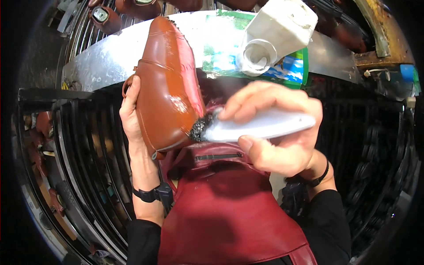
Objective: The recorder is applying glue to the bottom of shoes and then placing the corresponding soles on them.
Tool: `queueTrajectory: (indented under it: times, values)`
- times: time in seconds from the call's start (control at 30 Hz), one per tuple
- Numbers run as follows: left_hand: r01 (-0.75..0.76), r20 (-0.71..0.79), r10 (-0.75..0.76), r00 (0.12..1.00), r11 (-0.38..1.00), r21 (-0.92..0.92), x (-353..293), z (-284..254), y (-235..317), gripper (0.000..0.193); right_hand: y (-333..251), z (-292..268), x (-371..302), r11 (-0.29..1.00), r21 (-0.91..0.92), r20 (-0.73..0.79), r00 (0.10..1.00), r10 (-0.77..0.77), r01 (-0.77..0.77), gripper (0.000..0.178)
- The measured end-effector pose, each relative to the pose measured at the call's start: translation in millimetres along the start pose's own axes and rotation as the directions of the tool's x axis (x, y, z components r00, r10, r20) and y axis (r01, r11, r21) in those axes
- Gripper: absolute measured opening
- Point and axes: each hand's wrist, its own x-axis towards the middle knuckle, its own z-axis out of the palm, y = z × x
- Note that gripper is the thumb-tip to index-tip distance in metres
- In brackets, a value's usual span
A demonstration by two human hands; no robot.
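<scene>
A brown leather boot (161,101) is held upright on end, toe pointing up and away, its pink underside (189,70) turned to the right. My left hand (131,112) grips it from the left, thumb along the upper; the other fingers are hidden behind it. In my right hand (285,154) is a brush (265,126) with a white handle, slightly blurred. Its dark, wet-looking bristles touch the heel end of the pink underside. Fingers lie over the handle and the thumb presses from below.
Beyond the boot, a white plastic jug (282,26) with an open mouth lies tilted on a metal ledge (97,62), over a green and blue printed sheet (293,68). More brown boots (106,20) stand on bars behind. Dark metal racks (75,145) flank me; a red apron (221,212) covers my lap.
</scene>
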Motion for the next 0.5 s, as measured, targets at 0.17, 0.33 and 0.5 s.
queueTrajectory:
  times: [0.17,0.33,0.5]
  values:
    - [-0.125,0.225,0.061,0.973,0.951,0.284,27,-61,-4,0.044,-12,-26,40,1.000,0.013,0.090,0.996,-0.023,0.022,0.034]
    - [-0.299,0.399,0.553,0.731,-0.266,0.916,20,-54,-48,0.058,7,-36,83,0.993,0.103,0.073,0.995,-0.068,0.060,0.032]
    - [-0.349,0.100,0.347,0.933,0.793,0.500,20,-56,-36,0.057,53,-53,115,0.965,0.262,-0.043,0.998,0.044,-0.031,0.015]
